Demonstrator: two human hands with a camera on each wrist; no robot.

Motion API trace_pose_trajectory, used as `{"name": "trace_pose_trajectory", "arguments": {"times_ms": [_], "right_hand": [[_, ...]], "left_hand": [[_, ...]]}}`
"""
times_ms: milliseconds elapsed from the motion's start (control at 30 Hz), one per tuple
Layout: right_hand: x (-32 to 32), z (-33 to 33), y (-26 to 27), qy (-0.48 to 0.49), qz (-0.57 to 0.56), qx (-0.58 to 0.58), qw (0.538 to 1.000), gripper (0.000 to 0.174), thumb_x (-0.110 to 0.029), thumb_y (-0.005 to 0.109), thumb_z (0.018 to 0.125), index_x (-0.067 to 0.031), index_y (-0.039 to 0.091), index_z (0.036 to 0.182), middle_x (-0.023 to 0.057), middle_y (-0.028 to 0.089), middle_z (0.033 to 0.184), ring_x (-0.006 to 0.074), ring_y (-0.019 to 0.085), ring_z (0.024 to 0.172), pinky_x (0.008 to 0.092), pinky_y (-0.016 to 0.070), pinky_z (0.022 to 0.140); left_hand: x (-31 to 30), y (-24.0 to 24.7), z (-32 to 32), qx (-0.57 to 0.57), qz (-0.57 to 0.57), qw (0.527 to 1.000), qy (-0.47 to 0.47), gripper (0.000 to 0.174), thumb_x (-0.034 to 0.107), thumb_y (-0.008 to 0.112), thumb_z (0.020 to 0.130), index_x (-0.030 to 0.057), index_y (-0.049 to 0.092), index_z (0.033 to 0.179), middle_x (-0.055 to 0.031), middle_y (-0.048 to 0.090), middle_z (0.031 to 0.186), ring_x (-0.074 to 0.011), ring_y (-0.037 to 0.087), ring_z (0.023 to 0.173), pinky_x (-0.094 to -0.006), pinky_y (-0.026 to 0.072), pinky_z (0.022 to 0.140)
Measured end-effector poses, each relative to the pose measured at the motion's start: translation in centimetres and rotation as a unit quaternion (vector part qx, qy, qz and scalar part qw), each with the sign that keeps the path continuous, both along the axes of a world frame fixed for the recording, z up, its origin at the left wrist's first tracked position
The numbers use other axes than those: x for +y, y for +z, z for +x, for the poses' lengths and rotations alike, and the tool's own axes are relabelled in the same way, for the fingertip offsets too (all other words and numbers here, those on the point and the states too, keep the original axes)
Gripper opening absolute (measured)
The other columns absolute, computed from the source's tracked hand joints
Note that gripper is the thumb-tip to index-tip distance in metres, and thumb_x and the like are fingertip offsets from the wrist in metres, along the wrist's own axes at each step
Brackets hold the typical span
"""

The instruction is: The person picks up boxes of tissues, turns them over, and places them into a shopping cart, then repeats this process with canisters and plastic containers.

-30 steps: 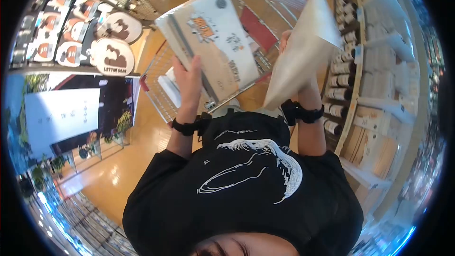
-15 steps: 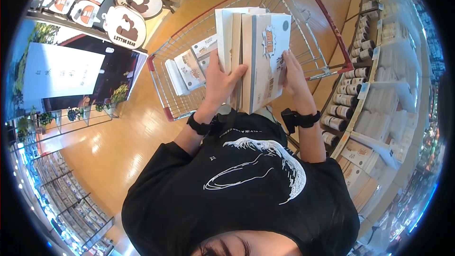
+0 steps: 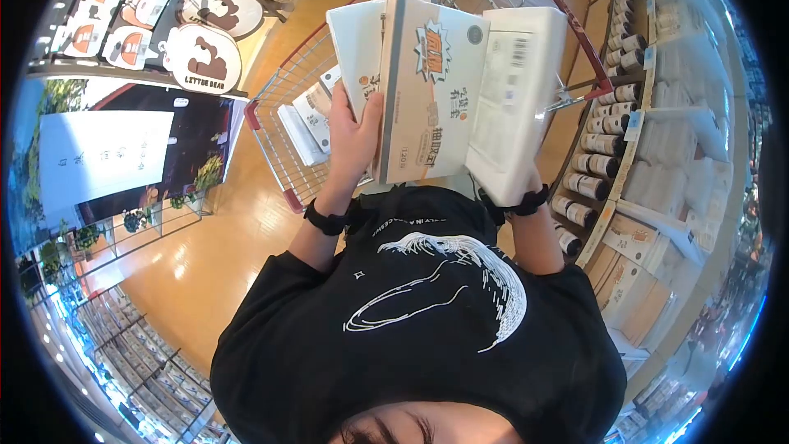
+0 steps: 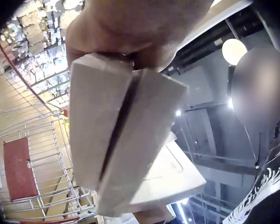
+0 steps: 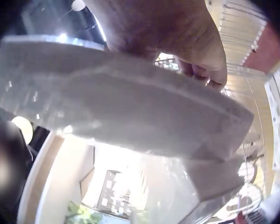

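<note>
In the head view my left hand (image 3: 355, 136) grips a flat beige-and-white printed box (image 3: 431, 94) together with a paler box (image 3: 355, 41) just behind it. The left wrist view shows their two narrow ends (image 4: 100, 121) side by side, a dark gap between them. A white box (image 3: 518, 86), its barcode side facing up, tilts beside the printed one at the right. My right hand (image 5: 177, 35) holds that white box from its far side; in the head view the box hides most of this hand. Both hands are above the shopping cart.
Below is the wire shopping cart (image 3: 275, 103) with red trim, with several packs (image 3: 304, 127) inside. Shelves of bottles (image 3: 596, 166) and more boxes (image 3: 629, 238) run along the right. A rack with bear-shaped items (image 3: 205, 57) and a sign board (image 3: 107, 152) stand left.
Half a second ago the boxes stood pressed together between both hands. Now they have tilted apart, with the white box turned barcode side up at the right.
</note>
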State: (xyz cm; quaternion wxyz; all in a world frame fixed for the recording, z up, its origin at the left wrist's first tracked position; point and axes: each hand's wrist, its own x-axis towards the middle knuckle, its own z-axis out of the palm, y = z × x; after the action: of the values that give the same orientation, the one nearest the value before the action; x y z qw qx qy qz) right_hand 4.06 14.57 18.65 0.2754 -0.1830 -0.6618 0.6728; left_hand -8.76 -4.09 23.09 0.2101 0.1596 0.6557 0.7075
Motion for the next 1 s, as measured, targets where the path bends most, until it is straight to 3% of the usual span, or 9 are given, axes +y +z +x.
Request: {"name": "trace_pose_trajectory", "arguments": {"times_ms": [67,100,200,333,400,533,600,733,1000], "right_hand": [[-0.7,-0.2,-0.1,0.019,0.102,0.006,0.995,0.042,-0.036,0.034,0.101,-0.0009,0.052,0.115,0.0056,0.061,0.096,0.0114,0.058,0.081,0.0273,0.0478,0.072],[-1.7,-1.0,0.2,-0.052,-0.058,-0.021,0.997,0.043,-0.04,0.036,0.1,-0.0021,0.052,0.113,0.0037,0.059,0.091,0.0103,0.056,0.079,0.0277,0.0475,0.07],[-2.6,-2.3,-1.6,-0.083,-0.201,-0.08,0.973,0.045,-0.043,0.038,0.099,-0.0026,0.053,0.113,0.0038,0.059,0.092,0.01,0.055,0.077,0.0276,0.0471,0.069],[-2.7,-2.6,-1.7,-0.036,-0.414,-0.031,0.909,0.045,-0.042,0.042,0.097,-0.0059,0.049,0.123,0.0082,0.06,0.115,0.0178,0.06,0.099,0.0345,0.0488,0.086],[-2.6,-2.3,-1.4,-0.02,-0.444,-0.044,0.895,0.046,-0.041,0.042,0.097,-0.0052,0.046,0.127,0.0102,0.058,0.119,0.0201,0.058,0.105,0.0379,0.0482,0.089],[-3.4,-1.8,-1.4,-0.035,-0.489,-0.036,0.871,0.055,-0.048,0.043,0.095,-0.0035,0.046,0.126,0.0108,0.058,0.12,0.023,0.057,0.111,0.0417,0.0479,0.094],[-2.6,-1.8,-2.5,0.176,-0.503,0.242,0.811,0.053,-0.046,0.043,0.094,-0.0051,0.045,0.128,0.0125,0.056,0.123,0.0255,0.055,0.114,0.047,0.0473,0.094],[-3.0,-3.1,1.1,0.262,-0.543,0.31,0.735,0.03,-0.038,0.047,0.094,-0.0121,0.057,0.107,-0.0011,0.048,0.077,0.0128,0.042,0.078,0.0292,0.0361,0.075],[-3.2,-4.5,4.4,0.357,-0.577,0.422,0.601,0.033,-0.038,0.039,0.098,-0.0102,0.054,0.107,-0.0024,0.052,0.082,0.0093,0.045,0.077,0.027,0.0359,0.077]], "left_hand": [[-0.1,0.4,0.5,0.089,-0.03,0.996,-0.006,0.031,0.013,0.06,0.089,-0.003,0.047,0.112,-0.0125,0.062,0.099,-0.0152,0.061,0.087,-0.0287,0.0498,0.074],[0.0,0.1,0.5,0.087,-0.03,0.996,-0.008,0.031,0.013,0.06,0.089,-0.003,0.047,0.112,-0.0125,0.062,0.099,-0.0152,0.061,0.087,-0.0287,0.0498,0.074],[0.2,-0.6,0.1,0.174,-0.082,0.981,-0.022,0.037,0.015,0.065,0.085,-0.0029,0.048,0.112,-0.0159,0.063,0.1,-0.0198,0.063,0.087,-0.0319,0.05,0.075],[-0.2,-0.7,-0.1,0.144,-0.088,0.985,-0.039,0.052,0.023,0.074,0.078,-0.0022,0.047,0.115,-0.0197,0.064,0.098,-0.025,0.064,0.089,-0.0345,0.0497,0.076],[-1.0,-0.6,-0.4,0.161,-0.119,0.975,-0.091,0.047,0.011,0.072,0.079,-0.0025,0.044,0.114,-0.0147,0.062,0.103,-0.0179,0.062,0.092,-0.03,0.0503,0.08],[-1.6,0.0,-1.2,0.161,-0.103,0.977,-0.094,0.055,0.02,0.076,0.075,-0.0019,0.046,0.116,-0.0172,0.062,0.101,-0.0232,0.062,0.094,-0.0343,0.0492,0.08],[-2.1,-0.8,-2.1,0.137,-0.085,0.986,-0.045,0.053,0.017,0.075,0.077,-0.0016,0.046,0.117,-0.0145,0.061,0.104,-0.0193,0.06,0.097,-0.0321,0.0485,0.082],[-2.6,-0.1,-4.0,0.081,-0.05,0.994,0.054,0.027,0.017,0.059,0.091,-0.0009,0.053,0.11,-0.0081,0.061,0.1,-0.0106,0.057,0.084,-0.0258,0.0477,0.073],[-3.7,-1.9,-4.4,-0.036,0.014,0.998,0.047,0.027,0.02,0.05,0.096,-0.0012,0.052,0.113,-0.0065,0.061,0.099,-0.0093,0.057,0.084,-0.0251,0.0474,0.073]]}}
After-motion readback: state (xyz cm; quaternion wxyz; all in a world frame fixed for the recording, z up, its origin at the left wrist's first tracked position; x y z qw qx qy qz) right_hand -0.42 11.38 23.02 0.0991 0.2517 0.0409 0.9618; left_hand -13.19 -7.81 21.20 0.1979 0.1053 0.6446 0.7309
